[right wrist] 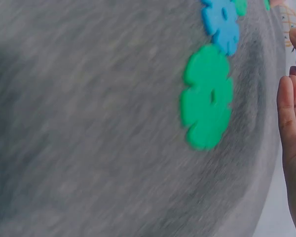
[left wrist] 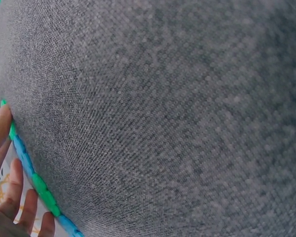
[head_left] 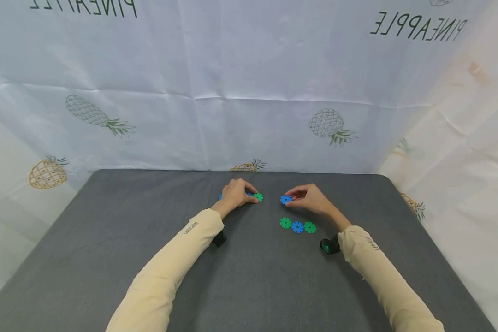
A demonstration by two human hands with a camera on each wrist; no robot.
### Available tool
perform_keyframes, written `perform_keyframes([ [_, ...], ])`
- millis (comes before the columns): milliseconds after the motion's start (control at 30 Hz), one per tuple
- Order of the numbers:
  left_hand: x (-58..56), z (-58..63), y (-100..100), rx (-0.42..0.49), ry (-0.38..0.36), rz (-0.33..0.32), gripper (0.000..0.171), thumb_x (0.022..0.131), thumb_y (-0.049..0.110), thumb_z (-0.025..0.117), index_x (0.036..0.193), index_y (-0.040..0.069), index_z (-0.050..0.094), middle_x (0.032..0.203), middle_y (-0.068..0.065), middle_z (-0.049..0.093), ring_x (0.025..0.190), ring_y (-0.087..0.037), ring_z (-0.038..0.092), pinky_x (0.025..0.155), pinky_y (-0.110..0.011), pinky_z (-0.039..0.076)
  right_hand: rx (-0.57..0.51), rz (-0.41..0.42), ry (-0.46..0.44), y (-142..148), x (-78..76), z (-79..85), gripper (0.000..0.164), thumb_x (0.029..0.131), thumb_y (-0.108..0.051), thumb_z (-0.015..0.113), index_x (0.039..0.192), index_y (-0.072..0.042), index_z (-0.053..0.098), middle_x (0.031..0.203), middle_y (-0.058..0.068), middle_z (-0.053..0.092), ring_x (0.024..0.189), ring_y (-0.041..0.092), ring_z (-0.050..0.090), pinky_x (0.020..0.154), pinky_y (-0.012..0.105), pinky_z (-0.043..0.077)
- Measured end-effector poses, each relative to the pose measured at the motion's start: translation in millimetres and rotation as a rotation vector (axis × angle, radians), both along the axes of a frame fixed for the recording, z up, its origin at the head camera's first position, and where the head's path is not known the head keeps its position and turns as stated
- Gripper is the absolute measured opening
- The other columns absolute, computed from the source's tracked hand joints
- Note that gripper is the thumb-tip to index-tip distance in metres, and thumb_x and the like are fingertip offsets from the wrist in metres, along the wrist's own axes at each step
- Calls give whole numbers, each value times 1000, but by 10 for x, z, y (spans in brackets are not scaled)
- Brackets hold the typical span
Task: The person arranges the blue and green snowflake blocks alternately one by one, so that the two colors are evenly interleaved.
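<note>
Near the far side of the table, my left hand holds a green notched plastic disc between thumb and fingertips. That disc is at the right end of a row of green and blue discs, partly hidden under the hand; the left wrist view shows another green disc in this row. To the right, my right hand pinches a blue notched disc by its edge. Closer to me lie a green disc, a blue disc and a second green disc, side by side.
The dark grey cloth-covered table reaches back to a white curtain printed with pineapples. Both forearms, in cream sleeves, come in from the near side, and a black wrist device sits on the right wrist.
</note>
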State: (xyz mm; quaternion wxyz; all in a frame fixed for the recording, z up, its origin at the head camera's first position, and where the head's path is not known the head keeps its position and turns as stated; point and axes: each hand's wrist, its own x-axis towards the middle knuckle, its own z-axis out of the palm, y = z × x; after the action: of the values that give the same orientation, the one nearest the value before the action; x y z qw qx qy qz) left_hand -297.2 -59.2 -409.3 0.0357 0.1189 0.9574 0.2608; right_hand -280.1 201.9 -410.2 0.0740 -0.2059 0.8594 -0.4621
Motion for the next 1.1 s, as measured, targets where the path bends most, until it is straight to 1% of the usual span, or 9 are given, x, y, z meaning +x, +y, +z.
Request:
perform_keyframes([
  [100,10,9,2,-2,-3,1,26,76,34,82,100,23,78,110,1,69,97,-19,61,85,-39,49,19,-3,-20,-120,51,146,31,81,-8,77,107,7,70,95,18,68,84,24,63,70,25,51],
  [200,11,4,2,-7,-7,3,26,77,34,81,101,24,78,111,2,69,99,-19,61,86,-39,49,22,-5,-35,-197,36,183,31,81,-8,77,108,7,70,98,21,68,87,28,63,72,28,52],
  [233,8,-1,3,-10,-5,2,27,77,34,81,101,24,78,111,2,69,99,-19,61,86,-39,49,27,-6,-34,-215,24,182,31,81,-9,77,108,6,70,99,20,68,88,27,64,73,28,52],
  [333,0,-13,6,-13,-4,3,27,77,35,81,101,24,77,110,3,69,98,-19,61,85,-38,49,32,-11,-25,-230,-81,63,31,81,-13,79,107,1,72,97,14,70,86,22,64,74,30,52],
  [400,-3,-15,4,-13,-1,1,27,77,34,81,101,24,78,109,3,69,97,-18,62,83,-37,50,46,-15,-21,-255,-110,40,30,81,-14,79,107,-1,72,96,11,70,85,19,64,74,29,52],
  [600,-20,-16,-3,-16,-2,1,26,77,35,81,101,25,78,110,3,69,97,-18,61,82,-37,50,63,-14,-28,-366,-146,26,30,81,-13,78,107,1,72,96,13,71,85,19,65,76,32,53],
  [767,-21,-13,12,-21,-11,-3,26,78,36,80,102,25,77,111,3,69,97,-19,62,79,-36,51,111,-53,-52,-465,-171,-14,29,82,-15,78,106,0,72,96,12,71,85,19,65,78,33,54],
  [1000,-35,-18,12,-25,-12,0,25,78,36,80,101,25,78,110,3,69,94,-18,61,77,-36,50,194,-100,-14,-581,-174,0,27,81,-16,78,103,-1,73,90,10,71,80,19,65,71,34,53],
  [1100,-34,-23,7,-26,-11,1,25,78,36,80,101,25,78,109,3,69,92,-18,61,76,-35,50,222,-114,-17,-601,-168,4,27,81,-17,79,103,-1,74,89,9,71,78,19,65,70,33,52],
])
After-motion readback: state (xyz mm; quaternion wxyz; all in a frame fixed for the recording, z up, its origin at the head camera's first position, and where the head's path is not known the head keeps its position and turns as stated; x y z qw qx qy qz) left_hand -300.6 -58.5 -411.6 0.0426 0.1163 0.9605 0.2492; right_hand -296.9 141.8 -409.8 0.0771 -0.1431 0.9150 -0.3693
